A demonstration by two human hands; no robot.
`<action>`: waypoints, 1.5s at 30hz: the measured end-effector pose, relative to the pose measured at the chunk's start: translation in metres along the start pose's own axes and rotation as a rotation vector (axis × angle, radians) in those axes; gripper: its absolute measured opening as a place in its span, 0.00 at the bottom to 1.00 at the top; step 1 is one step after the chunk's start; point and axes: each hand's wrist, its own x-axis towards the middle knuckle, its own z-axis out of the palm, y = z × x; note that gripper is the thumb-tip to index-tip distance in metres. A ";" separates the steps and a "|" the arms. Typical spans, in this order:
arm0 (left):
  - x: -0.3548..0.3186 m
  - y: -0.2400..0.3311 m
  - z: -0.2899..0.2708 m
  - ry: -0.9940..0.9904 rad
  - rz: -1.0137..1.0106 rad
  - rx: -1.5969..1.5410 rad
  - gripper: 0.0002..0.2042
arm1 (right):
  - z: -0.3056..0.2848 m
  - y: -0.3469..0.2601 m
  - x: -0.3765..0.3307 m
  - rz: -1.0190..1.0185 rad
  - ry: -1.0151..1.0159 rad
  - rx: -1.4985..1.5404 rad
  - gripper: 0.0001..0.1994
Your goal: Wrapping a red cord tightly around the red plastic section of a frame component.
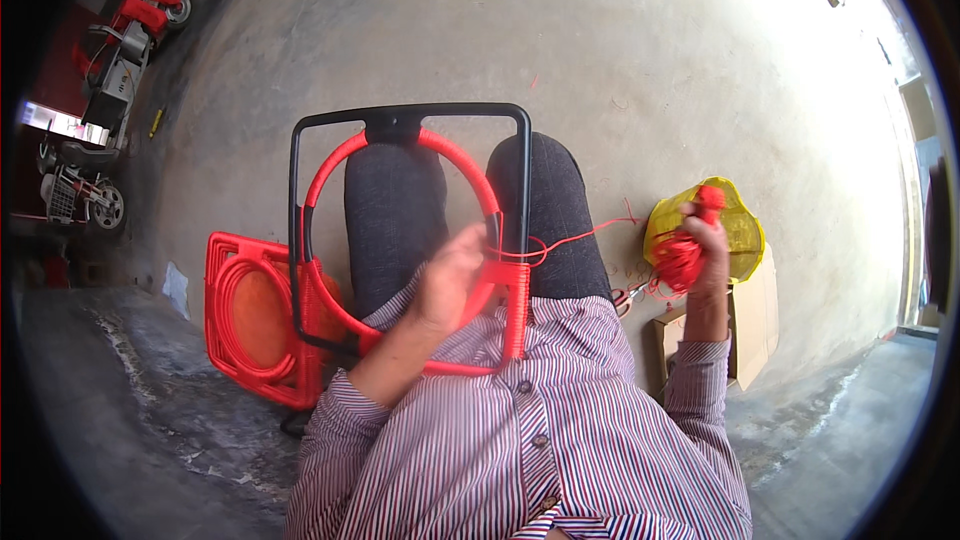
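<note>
One corner of the black frame (410, 115) wound; my left hand (450, 280) pinches it, right hand (705, 250) clutching the red cord bundle (680, 258); most bare.

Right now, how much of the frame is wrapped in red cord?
Done: the ring and the frame's lower right corner are red. In hand: left hand on the wrapping, right hand pulling the cord taut. Left: black top and side bars.

Workshop yard: concrete floor (620, 70), parked scooters (125, 50)
</note>
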 end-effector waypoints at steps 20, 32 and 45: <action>-0.002 0.000 -0.014 0.207 -0.134 0.101 0.06 | 0.069 0.036 -0.043 0.153 -0.204 -0.264 0.09; 0.006 -0.009 -0.019 0.130 -0.176 0.070 0.12 | 0.042 0.047 -0.014 0.061 -0.178 -0.706 0.12; 0.001 -0.012 0.004 0.291 0.470 0.803 0.23 | 0.188 0.011 0.008 -1.088 -0.598 -1.332 0.19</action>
